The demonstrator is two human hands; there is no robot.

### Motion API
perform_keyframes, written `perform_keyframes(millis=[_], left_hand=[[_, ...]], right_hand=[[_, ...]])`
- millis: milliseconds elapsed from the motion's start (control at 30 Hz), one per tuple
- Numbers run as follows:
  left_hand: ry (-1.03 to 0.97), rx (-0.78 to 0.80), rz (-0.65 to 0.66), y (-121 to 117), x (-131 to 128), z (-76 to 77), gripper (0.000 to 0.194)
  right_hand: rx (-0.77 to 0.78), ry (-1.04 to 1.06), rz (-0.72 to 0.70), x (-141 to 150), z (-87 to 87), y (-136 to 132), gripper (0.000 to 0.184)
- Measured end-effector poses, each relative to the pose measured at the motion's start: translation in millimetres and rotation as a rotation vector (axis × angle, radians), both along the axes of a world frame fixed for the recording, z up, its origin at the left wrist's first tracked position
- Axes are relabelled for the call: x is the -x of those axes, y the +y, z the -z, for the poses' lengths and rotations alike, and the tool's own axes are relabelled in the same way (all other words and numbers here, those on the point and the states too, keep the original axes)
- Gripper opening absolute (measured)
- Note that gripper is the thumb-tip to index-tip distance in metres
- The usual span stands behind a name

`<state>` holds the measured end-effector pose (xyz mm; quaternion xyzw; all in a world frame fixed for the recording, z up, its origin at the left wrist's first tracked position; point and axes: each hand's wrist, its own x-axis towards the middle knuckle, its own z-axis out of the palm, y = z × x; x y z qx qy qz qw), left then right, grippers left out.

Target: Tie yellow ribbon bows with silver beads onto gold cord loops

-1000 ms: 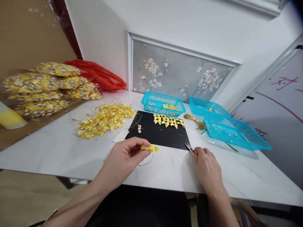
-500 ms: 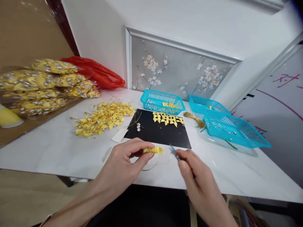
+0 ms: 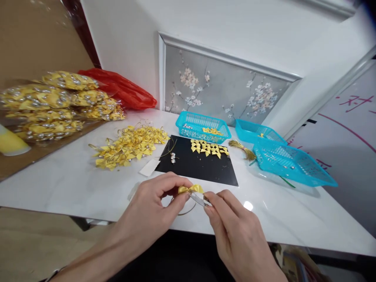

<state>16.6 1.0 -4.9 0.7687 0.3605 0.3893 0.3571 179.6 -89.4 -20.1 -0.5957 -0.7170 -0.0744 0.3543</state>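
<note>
My left hand (image 3: pixel 160 199) pinches a yellow ribbon bow (image 3: pixel 192 189) between thumb and fingertips. From the bow a thin gold wire (image 3: pixel 188 211) curves down in a loop. My right hand (image 3: pixel 235 225) is closed around small silver scissors (image 3: pixel 197 199), whose handles are mostly hidden by the fingers. The blades reach the underside of the bow, close to the left thumb; whether they touch the wire cannot be seen. Just beyond the hands lies a black mat (image 3: pixel 194 168), bearing rows of yellow bows (image 3: pixel 208 148) and a few silver beads (image 3: pixel 173 158).
Left of the mat, finished-looking yellow bows form a pile (image 3: pixel 132 145). Bagged bows (image 3: pixel 53 105) and a red plastic bag (image 3: pixel 123 90) sit farther left. Blue baskets (image 3: pixel 202 135) stand behind and right (image 3: pixel 296 166), near a bundle of gold wires (image 3: pixel 242 148). A white paper piece (image 3: pixel 149 168) lies nearby.
My right hand has moved left from the mat's corner, bringing the scissors up to the bow. The left hand keeps its pinch and has shifted slightly right.
</note>
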Motion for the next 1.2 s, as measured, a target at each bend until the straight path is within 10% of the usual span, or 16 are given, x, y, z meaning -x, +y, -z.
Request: perform_keyframes(millis=[1000,1200], left_hand=[[-0.022,0.292,0.113,2.6,-3.0,-6.6,0.010],[-0.051,0.419,0.116,8.7,1.2,-0.3,0.017]], right_hand=[[0.184,0.484,-0.135,-3.7,10.5,10.6,0.027],[0.175,0.354,0.192,-36.5,25.9,24.9,0.036]])
